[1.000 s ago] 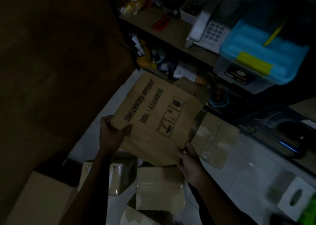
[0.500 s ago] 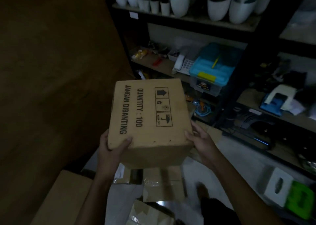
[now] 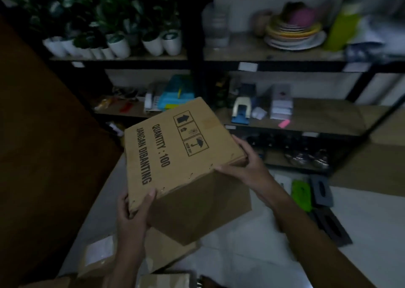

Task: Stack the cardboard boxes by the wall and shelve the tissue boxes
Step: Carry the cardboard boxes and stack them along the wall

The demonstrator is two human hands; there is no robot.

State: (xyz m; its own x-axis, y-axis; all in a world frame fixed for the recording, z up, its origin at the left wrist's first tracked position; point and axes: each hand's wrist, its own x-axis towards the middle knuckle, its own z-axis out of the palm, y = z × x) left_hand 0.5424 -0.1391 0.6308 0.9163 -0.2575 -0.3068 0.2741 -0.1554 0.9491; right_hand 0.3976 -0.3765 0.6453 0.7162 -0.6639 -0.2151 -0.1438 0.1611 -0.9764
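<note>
Both hands hold the printed brown cardboard box [image 3: 175,156] tilted: left hand [image 3: 131,211] grasping at 7 o'clock, right hand [image 3: 245,165] at 3.

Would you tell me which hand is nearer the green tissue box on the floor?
Right. The right hand grips the cardboard box on the side toward the green tissue box; the left hand grips the far corner.

Probably a dim storeroom: metal shelving [image 3: 197,64] holds potted plants [image 3: 153,42], stacked plates [image 3: 293,35] and office clutter.
</note>
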